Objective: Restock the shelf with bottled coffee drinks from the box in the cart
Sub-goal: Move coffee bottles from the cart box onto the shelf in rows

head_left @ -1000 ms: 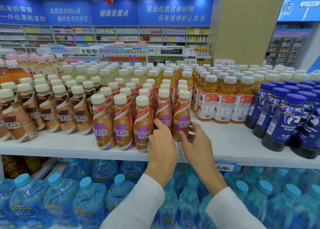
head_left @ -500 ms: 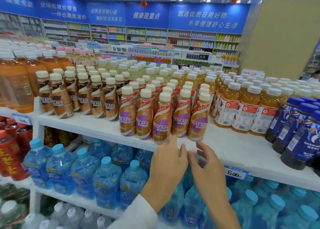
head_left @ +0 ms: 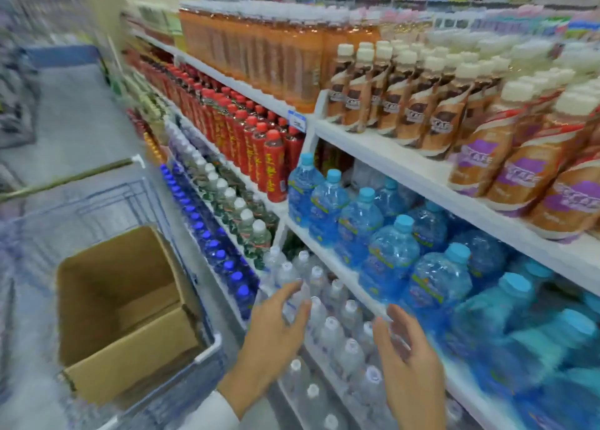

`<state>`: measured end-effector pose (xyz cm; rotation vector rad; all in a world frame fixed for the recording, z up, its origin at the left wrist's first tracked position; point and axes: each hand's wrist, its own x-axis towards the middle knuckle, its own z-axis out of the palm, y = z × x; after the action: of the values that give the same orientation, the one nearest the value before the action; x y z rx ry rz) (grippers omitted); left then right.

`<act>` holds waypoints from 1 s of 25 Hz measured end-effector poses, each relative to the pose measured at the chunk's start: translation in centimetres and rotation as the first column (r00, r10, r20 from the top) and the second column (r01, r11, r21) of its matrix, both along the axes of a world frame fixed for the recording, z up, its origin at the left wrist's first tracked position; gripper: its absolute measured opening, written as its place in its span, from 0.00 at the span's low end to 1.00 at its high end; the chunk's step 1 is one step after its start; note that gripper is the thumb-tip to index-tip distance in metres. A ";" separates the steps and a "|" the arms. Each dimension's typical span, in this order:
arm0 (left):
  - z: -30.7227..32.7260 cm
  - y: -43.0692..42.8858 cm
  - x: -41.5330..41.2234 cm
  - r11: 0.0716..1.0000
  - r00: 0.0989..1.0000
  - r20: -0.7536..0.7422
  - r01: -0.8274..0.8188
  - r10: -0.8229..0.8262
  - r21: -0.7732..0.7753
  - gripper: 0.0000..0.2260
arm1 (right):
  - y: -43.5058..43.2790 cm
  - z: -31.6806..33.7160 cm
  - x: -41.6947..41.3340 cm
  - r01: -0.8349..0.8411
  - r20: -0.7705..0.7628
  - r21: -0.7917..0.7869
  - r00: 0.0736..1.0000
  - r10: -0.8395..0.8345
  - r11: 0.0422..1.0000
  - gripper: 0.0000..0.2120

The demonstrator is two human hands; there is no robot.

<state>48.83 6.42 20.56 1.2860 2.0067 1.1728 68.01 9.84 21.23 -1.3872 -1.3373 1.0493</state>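
Observation:
Rows of bottled coffee drinks [head_left: 516, 166] with cream caps stand on the white top shelf [head_left: 406, 166] at the right. An open cardboard box [head_left: 123, 312] sits in the blue wire cart [head_left: 207, 348] at the lower left; the part of its inside that shows holds no bottles. My left hand [head_left: 276, 329] and my right hand [head_left: 409, 364] hover low in the middle, fingers spread, holding nothing, between the box and the shelves. The view is blurred by motion.
Blue-capped water bottles [head_left: 389, 260] fill the shelf under the coffee. Clear small bottles [head_left: 331, 332] stand lower, right under my hands. Red bottles [head_left: 256, 143] and orange tea bottles [head_left: 276, 52] sit to the left. The grey aisle floor [head_left: 71, 117] runs past the cart.
My view has swung left and down from the coffee row to the cart and box. Both hands have come off the shelf edge and dropped lower, still holding nothing.

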 end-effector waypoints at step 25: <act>-17.3 -15.4 -43.4 0.702 0.665 0.251 -0.594 0.703 -0.392 0.15 | -0.9 -14.1 -48.9 -0.569 0.258 -0.526 0.602 0.756 0.633 0.17</act>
<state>5.40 -8.97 3.28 0.1156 2.2716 1.2449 19.14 8.98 7.11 -1.4976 -2.2312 1.6383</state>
